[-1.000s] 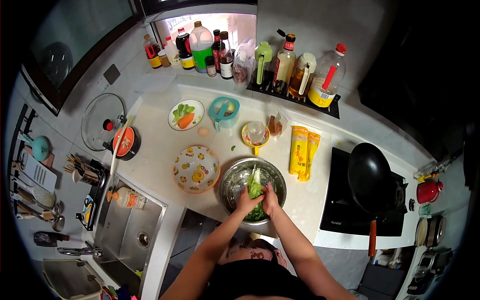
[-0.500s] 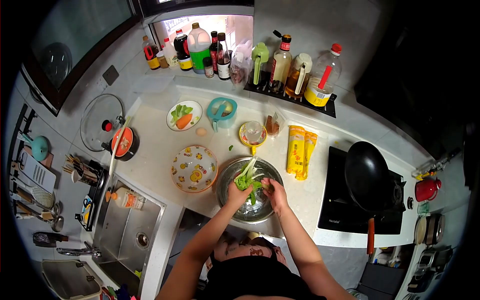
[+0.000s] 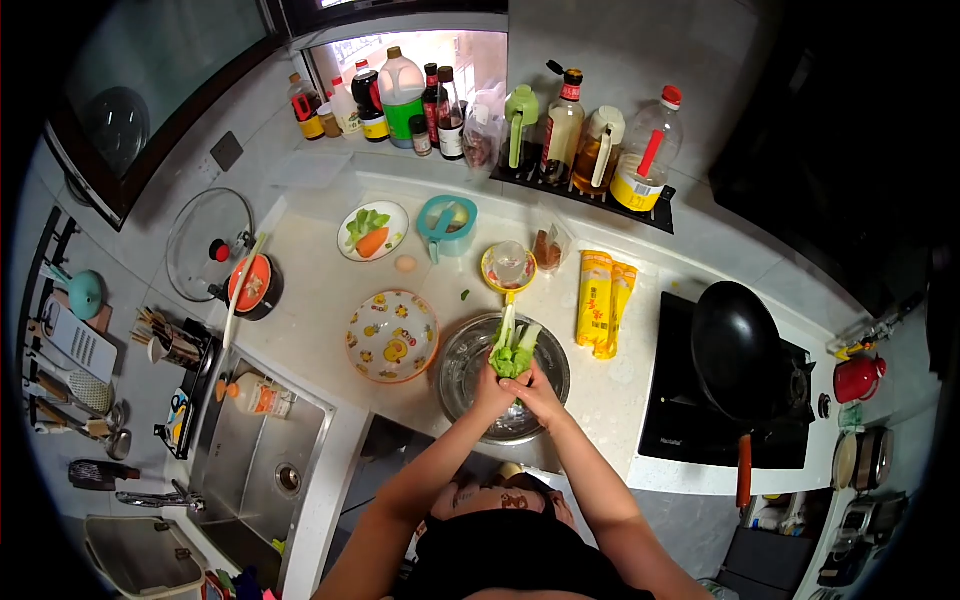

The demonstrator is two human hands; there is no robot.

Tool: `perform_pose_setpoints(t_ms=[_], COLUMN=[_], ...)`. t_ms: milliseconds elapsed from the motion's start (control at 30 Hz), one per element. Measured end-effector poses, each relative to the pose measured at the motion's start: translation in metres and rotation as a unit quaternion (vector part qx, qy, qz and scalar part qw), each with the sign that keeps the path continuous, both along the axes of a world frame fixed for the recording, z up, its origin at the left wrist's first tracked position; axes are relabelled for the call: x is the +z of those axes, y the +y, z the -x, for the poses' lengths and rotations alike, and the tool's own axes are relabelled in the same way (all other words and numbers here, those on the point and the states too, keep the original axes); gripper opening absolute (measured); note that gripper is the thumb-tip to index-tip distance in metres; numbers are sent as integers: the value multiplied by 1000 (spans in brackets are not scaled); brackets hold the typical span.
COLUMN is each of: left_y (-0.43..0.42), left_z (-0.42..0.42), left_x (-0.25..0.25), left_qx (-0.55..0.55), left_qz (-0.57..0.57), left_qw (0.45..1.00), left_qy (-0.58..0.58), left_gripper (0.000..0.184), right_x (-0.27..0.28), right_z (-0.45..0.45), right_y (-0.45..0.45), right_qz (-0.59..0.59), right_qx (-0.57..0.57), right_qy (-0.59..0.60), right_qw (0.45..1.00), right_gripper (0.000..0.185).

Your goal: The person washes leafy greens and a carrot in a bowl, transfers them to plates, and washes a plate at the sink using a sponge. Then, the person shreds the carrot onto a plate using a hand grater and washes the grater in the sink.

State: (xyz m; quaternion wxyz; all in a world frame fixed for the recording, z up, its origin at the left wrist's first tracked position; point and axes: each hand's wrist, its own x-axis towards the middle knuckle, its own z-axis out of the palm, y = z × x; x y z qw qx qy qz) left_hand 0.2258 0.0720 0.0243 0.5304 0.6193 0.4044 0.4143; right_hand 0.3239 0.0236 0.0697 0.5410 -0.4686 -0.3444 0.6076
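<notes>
A bunch of leafy greens (image 3: 513,352) with pale stems pointing away from me is held in both hands over the steel basin (image 3: 455,398). My left hand (image 3: 492,394) is closed round the leafy end from the left. From the right, my right hand (image 3: 538,393) wraps the same bunch, its fingers meeting those of the left. Some of the leaves are hidden by the fingers. Left of the basin stands a bowl with a cartoon duck print (image 3: 392,337). Just beyond the basin is a yellow-rimmed cup (image 3: 509,268).
A wok (image 3: 735,345) rests on the black stove (image 3: 680,420) at right, handle toward me. Yellow packets (image 3: 603,303) lie between basin and stove. A plate with carrot (image 3: 373,242), an egg (image 3: 405,263) and a teal jug (image 3: 445,228) stand farther back. The sink (image 3: 240,455) is at left.
The hands have come together round the greens, where the right hand was apart before. The bunch has shifted slightly right, its stems now more upright in view.
</notes>
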Motion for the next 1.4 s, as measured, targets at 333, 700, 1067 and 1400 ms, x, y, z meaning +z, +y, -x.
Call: perform_pose_setpoints(t_ms=[333, 700, 1067, 1400], left_y=[3, 1, 19, 61], left_z=[21, 68, 113, 209], left_x=[19, -13, -15, -12], left_qx=[-212, 38, 154, 408], left_qz=[-180, -155, -205, -119], left_qw=[908, 965, 950, 842], left_qy=[312, 207, 179, 332], left_gripper=[93, 29, 24, 46], right_x=[-22, -29, -30, 22], right_z=[-11, -17, 2, 60], right_y=[-2, 2, 3, 49], right_qz=[66, -40, -80, -72], right_qx=[-91, -270, -278, -313], right_qy=[-32, -204, -256, -183], right_qw=[993, 940, 922, 929], right_gripper=[35, 38, 41, 35])
